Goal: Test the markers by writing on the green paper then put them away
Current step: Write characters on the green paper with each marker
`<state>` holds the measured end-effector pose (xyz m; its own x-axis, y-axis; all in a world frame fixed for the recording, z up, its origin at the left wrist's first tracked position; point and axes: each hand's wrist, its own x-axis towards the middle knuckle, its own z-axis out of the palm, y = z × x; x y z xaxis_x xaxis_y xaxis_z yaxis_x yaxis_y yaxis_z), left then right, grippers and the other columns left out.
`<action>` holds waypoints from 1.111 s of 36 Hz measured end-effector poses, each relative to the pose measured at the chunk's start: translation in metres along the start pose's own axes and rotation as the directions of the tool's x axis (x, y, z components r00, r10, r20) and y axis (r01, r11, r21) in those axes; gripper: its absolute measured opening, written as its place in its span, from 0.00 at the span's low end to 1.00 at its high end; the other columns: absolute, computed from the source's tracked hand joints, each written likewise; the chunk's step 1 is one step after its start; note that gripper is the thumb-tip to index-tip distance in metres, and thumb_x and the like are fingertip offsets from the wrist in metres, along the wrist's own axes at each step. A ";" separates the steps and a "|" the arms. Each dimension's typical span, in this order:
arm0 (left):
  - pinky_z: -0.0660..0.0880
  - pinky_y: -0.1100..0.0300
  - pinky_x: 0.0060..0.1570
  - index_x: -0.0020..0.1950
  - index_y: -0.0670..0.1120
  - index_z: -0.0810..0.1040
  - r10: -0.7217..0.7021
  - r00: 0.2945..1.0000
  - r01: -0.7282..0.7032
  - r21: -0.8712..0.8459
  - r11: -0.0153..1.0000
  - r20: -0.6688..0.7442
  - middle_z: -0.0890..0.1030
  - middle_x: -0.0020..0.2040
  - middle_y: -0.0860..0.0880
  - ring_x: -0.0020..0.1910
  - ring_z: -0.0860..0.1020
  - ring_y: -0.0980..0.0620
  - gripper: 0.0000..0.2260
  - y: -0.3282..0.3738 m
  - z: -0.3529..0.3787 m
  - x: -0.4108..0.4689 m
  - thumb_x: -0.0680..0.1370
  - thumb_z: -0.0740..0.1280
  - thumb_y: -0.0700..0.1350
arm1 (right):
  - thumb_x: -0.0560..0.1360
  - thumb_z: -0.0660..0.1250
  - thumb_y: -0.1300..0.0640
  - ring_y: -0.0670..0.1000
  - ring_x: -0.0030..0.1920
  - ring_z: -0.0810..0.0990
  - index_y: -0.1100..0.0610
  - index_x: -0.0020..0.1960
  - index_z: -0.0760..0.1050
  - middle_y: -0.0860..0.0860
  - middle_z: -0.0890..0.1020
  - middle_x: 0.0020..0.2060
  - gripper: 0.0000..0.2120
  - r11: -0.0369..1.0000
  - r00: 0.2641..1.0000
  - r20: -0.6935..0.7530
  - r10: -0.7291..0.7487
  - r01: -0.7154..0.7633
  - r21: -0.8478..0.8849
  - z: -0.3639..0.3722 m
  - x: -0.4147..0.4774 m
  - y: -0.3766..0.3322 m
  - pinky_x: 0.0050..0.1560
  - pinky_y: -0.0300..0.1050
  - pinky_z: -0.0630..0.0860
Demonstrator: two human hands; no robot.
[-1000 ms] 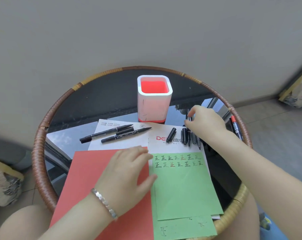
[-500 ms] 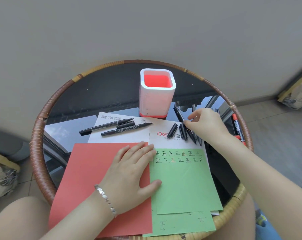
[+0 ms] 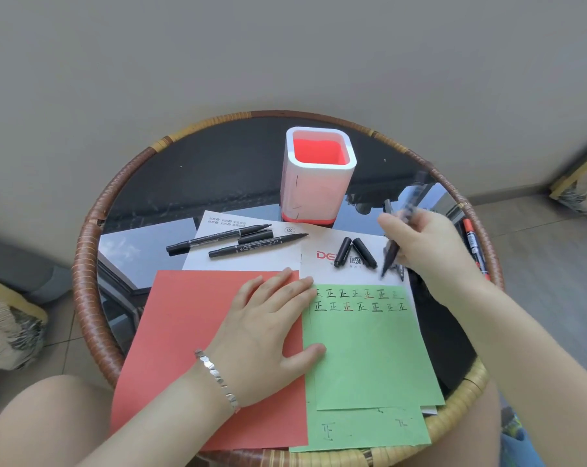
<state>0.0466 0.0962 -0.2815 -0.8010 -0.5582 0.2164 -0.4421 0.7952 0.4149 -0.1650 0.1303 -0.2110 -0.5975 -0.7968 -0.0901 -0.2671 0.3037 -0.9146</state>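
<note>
Black markers (image 3: pixel 391 255) in right grip (image 3: pixel 427 246) | left grip (image 3: pixel 268 326) flat, red paper (image 3: pixel 184 332)

Open stretch of dark surface (image 3: pixel 201 183) left of and behind upright pen holder (image 3: pixel 320 197); holder mouth unobstructed from above. In the way nearer: pair of markers (image 3: pixel 217 240), loose caps (image 3: pixel 343 252), left hand (image 3: pixel 268 335) flat on red paper (image 3: pixel 184 348); right hand (image 3: pixel 423 244) gripping marker bundle (image 3: pixel 391 254) just right of holder.
</note>
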 end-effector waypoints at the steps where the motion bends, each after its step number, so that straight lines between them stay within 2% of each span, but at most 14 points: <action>1: 0.54 0.53 0.65 0.64 0.50 0.73 -0.002 1.000 0.002 0.001 1.000 0.003 0.73 0.65 0.55 0.68 0.63 0.54 0.27 0.000 0.000 0.000 0.69 0.58 0.62 | 0.75 0.63 0.56 0.50 0.29 0.70 0.59 0.36 0.68 0.55 0.69 0.28 0.11 0.997 1.000 -0.015 0.004 -0.003 0.080 0.001 -0.007 0.002 0.37 0.44 0.72; 4: 0.53 0.54 0.65 0.64 0.51 0.72 -0.004 1.000 0.004 0.007 1.000 0.005 0.73 0.66 0.55 0.68 0.64 0.52 0.27 0.000 0.000 0.000 0.69 0.58 0.62 | 0.76 0.62 0.56 0.46 0.20 0.69 0.58 0.32 0.65 0.50 0.70 0.20 0.15 0.981 0.998 -0.063 -0.025 0.037 0.189 0.005 -0.030 0.008 0.27 0.40 0.69; 7: 0.54 0.54 0.65 0.63 0.53 0.73 -0.007 1.000 0.007 0.013 1.000 0.002 0.72 0.67 0.53 0.68 0.63 0.52 0.26 0.001 0.000 0.000 0.69 0.58 0.63 | 0.77 0.60 0.54 0.47 0.19 0.75 0.59 0.36 0.70 0.50 0.75 0.18 0.13 0.958 0.997 -0.065 -0.047 0.063 0.280 0.013 -0.051 0.010 0.21 0.38 0.71; 10: 0.54 0.52 0.64 0.62 0.54 0.74 -0.022 1.000 0.021 0.031 0.999 0.011 0.71 0.68 0.52 0.68 0.66 0.50 0.26 0.002 -0.001 0.000 0.68 0.58 0.63 | 0.71 0.61 0.48 0.50 0.25 0.80 0.60 0.40 0.75 0.54 0.81 0.25 0.15 0.946 0.999 -0.010 -0.050 0.050 0.321 0.024 -0.068 0.010 0.23 0.39 0.75; 12: 0.54 0.51 0.64 0.62 0.54 0.73 -0.038 0.999 0.037 0.037 0.999 0.025 0.70 0.69 0.52 0.69 0.66 0.50 0.26 0.002 -0.001 0.000 0.68 0.57 0.64 | 0.70 0.64 0.50 0.50 0.27 0.81 0.59 0.39 0.76 0.55 0.83 0.28 0.12 0.958 0.999 -0.013 -0.048 0.050 0.281 0.031 -0.076 0.013 0.26 0.39 0.76; 14: 0.53 0.51 0.64 0.63 0.55 0.73 -0.050 0.998 0.049 0.033 0.998 0.036 0.69 0.69 0.52 0.69 0.64 0.50 0.27 0.002 -0.002 0.000 0.68 0.57 0.65 | 0.70 0.69 0.55 0.48 0.27 0.81 0.59 0.36 0.76 0.54 0.83 0.27 0.08 0.970 0.998 -0.044 -0.040 0.050 0.240 0.039 -0.079 0.015 0.27 0.37 0.76; 18: 0.50 0.49 0.65 0.64 0.56 0.72 -0.068 0.996 0.068 0.003 0.998 0.058 0.67 0.70 0.53 0.71 0.61 0.51 0.28 0.002 -0.003 0.000 0.67 0.57 0.65 | 0.68 0.72 0.56 0.49 0.22 0.76 0.62 0.29 0.71 0.54 0.79 0.20 0.15 0.974 0.989 -0.151 -0.003 0.037 0.223 0.053 -0.079 0.021 0.28 0.37 0.73; 23: 0.49 0.51 0.66 0.63 0.56 0.72 -0.079 0.996 0.080 -0.028 0.996 0.047 0.67 0.70 0.54 0.71 0.60 0.52 0.28 0.003 -0.003 0.001 0.67 0.56 0.65 | 0.70 0.71 0.59 0.47 0.19 0.71 0.61 0.25 0.68 0.52 0.75 0.16 0.18 0.986 0.963 -0.268 -0.024 0.068 0.154 0.066 -0.076 0.031 0.26 0.33 0.69; 31: 0.51 0.50 0.65 0.62 0.54 0.73 -0.076 0.997 0.076 -0.020 0.997 0.034 0.70 0.69 0.52 0.70 0.63 0.50 0.28 0.003 -0.002 0.000 0.67 0.57 0.64 | 0.69 0.68 0.63 0.44 0.18 0.71 0.62 0.24 0.67 0.61 0.75 0.21 0.17 0.991 0.953 -0.300 -0.047 0.081 0.102 0.069 -0.076 0.037 0.32 0.43 0.70; 40: 0.51 0.49 0.65 0.63 0.54 0.73 -0.081 0.996 0.082 -0.021 0.996 0.046 0.69 0.69 0.52 0.71 0.62 0.50 0.28 0.004 -0.003 0.001 0.67 0.57 0.64 | 0.65 0.66 0.56 0.47 0.19 0.72 0.59 0.23 0.68 0.56 0.77 0.21 0.15 0.993 0.954 -0.295 -0.057 0.084 0.082 0.071 -0.075 0.039 0.33 0.47 0.74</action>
<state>0.0458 0.0981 -0.2769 -0.7802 -0.6095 0.1411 -0.4981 0.7416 0.4493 -0.0767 0.1651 -0.2675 -0.7778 -0.6231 0.0823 -0.2537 0.1915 -0.9481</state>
